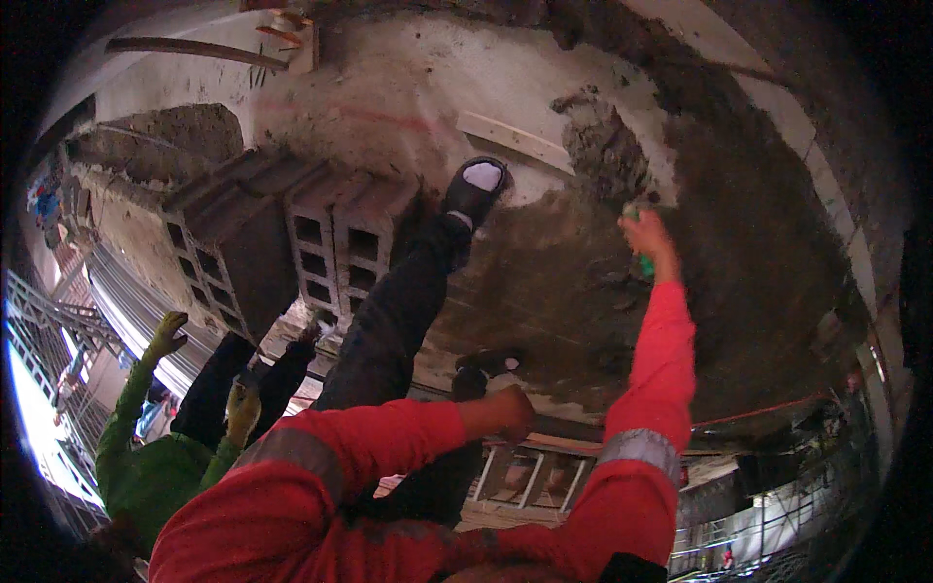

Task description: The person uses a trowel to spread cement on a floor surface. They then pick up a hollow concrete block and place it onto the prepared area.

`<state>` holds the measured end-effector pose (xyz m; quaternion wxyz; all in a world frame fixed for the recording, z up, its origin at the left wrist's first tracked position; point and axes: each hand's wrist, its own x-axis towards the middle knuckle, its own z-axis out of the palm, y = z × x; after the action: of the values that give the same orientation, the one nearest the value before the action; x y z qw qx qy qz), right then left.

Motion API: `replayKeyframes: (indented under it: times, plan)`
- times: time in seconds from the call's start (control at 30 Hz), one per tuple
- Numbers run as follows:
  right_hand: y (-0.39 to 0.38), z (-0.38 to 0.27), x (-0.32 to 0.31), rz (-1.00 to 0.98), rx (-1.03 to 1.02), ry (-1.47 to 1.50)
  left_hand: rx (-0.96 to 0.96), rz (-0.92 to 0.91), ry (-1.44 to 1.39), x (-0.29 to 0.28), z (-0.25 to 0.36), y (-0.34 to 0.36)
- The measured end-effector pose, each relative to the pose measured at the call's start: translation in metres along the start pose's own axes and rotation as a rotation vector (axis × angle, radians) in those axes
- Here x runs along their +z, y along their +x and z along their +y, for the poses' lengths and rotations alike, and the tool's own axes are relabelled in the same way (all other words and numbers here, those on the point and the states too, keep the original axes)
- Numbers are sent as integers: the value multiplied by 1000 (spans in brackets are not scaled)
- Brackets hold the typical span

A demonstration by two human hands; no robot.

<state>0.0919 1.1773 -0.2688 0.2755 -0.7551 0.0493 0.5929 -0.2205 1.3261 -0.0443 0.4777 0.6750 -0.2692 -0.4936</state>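
Note:
My right hand (649,238) is closed round a green-handled tool (646,264), with the arm stretched forward over dark, wet-looking mortar (748,243). Its working end is blurred and too small to make out. Just beyond that hand lies a rough heap of grey mortar (604,146). My left hand (507,413) is curled into a fist close to my body, near my legs, and nothing shows in it. One of my feet, in a dark shoe (476,189), is set forward on the pale surface, left of the mortar.
A light wooden strip (515,142) lies beyond my foot, touching the mortar heap. Hollow concrete blocks (248,228) stand to the left. A co-worker in a green sleeve (146,466) and yellowish gloves (167,335) is close by on the left. A long wooden piece (194,49) is at far left.

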Motion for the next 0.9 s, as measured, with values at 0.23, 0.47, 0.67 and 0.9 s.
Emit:
replayKeyframes:
  times: [0.23,0.47,0.67,0.9]
  plan:
    - [90,-168,-113,357,-545,-813,12,110,6,-64,13,0]
    - [102,-202,-97,721,-372,-834,-50,14,-70,-141,23,9]
    - [54,-157,-42,890,-388,-740,42,80,-119,-162,29,10]
    - [75,-264,67,389,-10,663,-115,-25,-425,-177,26,16]
